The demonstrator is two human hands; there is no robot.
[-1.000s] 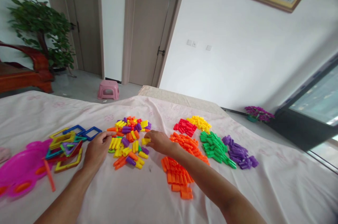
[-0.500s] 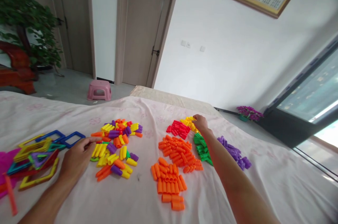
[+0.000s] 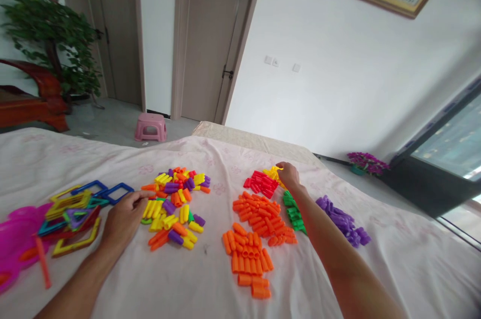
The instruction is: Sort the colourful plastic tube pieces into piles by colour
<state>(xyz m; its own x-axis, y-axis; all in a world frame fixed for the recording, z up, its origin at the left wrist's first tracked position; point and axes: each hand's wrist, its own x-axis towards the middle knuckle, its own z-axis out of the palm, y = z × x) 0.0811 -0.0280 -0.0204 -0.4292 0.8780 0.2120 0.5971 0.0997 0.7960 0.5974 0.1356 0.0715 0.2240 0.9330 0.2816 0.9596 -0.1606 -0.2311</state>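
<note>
My left hand [image 3: 126,215] rests on the cloth at the left edge of a mixed pile of plastic building pegs [image 3: 171,221], in yellow, orange, purple, red and green. Its index finger stretches toward an orange peg; nothing shows in its grasp. At the far side, my right hand [image 3: 289,176] bends its fingers down over the small yellow pile [image 3: 272,173]. Those fingertips are partly hidden, so what they pinch is unclear. Beside that hand lie red pegs [image 3: 261,184], green pegs [image 3: 293,211], orange pegs [image 3: 259,214] and purple pegs [image 3: 340,220], sorted by colour.
Coloured frame-shaped tiles [image 3: 75,214] and a magenta plastic piece [image 3: 22,234] lie at the left. A pale flowered cloth [image 3: 169,284] covers the surface. Beyond it stand a pink stool [image 3: 150,127], a wooden chair [image 3: 45,93] and potted purple flowers [image 3: 366,163].
The view has turned slightly left, so everything sits a little farther right. Both hands keep nearly the same places beside the mixed pile and the yellow pile.
</note>
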